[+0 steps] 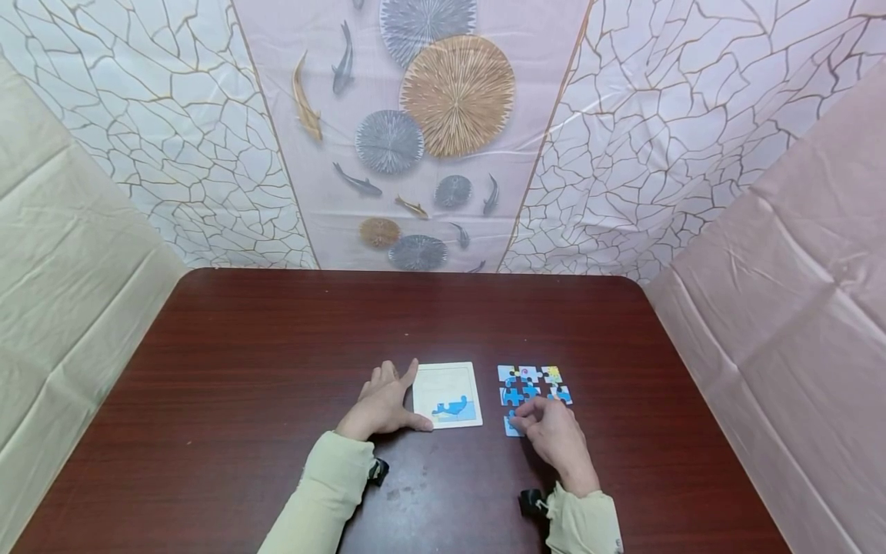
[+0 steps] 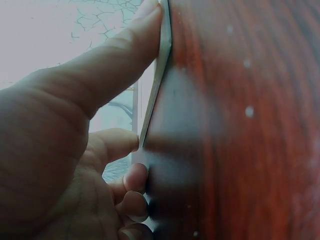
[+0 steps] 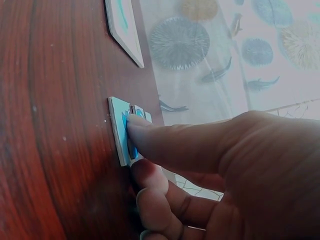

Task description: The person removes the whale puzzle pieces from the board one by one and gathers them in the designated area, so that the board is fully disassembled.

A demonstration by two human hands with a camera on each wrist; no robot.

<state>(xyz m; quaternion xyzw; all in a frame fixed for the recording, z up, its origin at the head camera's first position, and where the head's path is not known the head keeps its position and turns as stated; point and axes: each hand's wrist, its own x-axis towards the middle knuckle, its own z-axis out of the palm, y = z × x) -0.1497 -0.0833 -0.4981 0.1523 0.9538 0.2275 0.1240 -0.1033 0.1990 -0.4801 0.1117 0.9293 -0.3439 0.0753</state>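
Observation:
A square white puzzle board [image 1: 446,375] lies flat on the table, with several blue pieces [image 1: 453,408] fitted along its lower part. My left hand [image 1: 381,404] is spread at its left side, thumb touching the near edge and index finger by the far left corner. Loose picture puzzle pieces [image 1: 512,396] lie in rows to the board's right. Over the nearest row, my right hand [image 1: 557,438] pinches a blue puzzle piece [image 3: 133,149] between thumb and index finger; the fingers hide most of it. Beside it lies a light blue corner piece [image 3: 118,117].
The dark red wooden table [image 1: 277,331] extends around the board and pieces. Patterned cloth [image 1: 443,192] hangs behind its far edge, and pale cloth walls [image 1: 796,308] flank both sides. A black wrist device [image 1: 531,502] sits at the right sleeve, another device [image 1: 378,471] at the left.

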